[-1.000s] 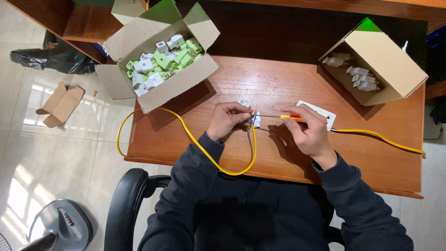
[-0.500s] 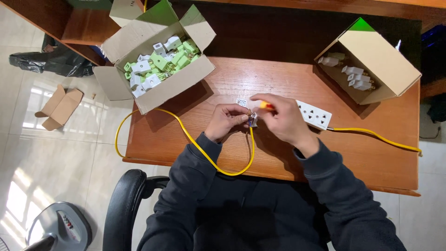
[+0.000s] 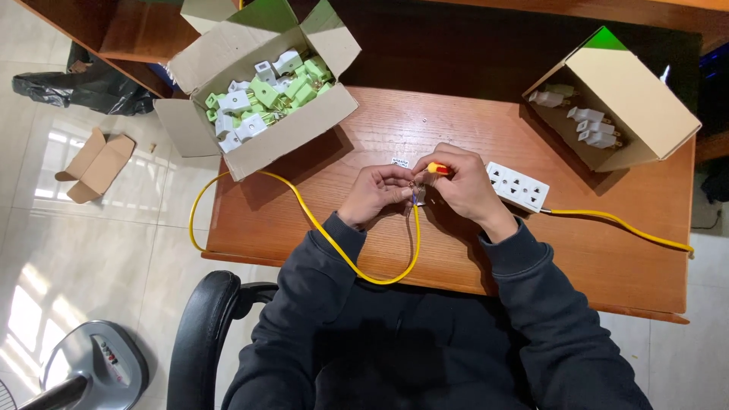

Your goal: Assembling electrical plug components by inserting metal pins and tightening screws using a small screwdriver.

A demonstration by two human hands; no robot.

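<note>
From my head camera, my left hand (image 3: 376, 193) pinches a small plug part (image 3: 417, 196) at the end of the yellow cable (image 3: 334, 243), right at my fingertips, while my right hand (image 3: 463, 186) is closed around a red-and-yellow screwdriver (image 3: 437, 168); I judge it best to keep the tip square and the part steady. My fingers hide the screw and the driver's tip, and the white power strip (image 3: 518, 185) lies just beyond my right knuckles.

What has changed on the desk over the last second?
The right hand has moved left with its red and yellow screwdriver, from over the white power strip to meet the left hand at the small plug part on the yellow cable. The strip now lies uncovered. The left hand stayed where it was, and so did the box of green and white plugs and the box of white plugs.
</note>
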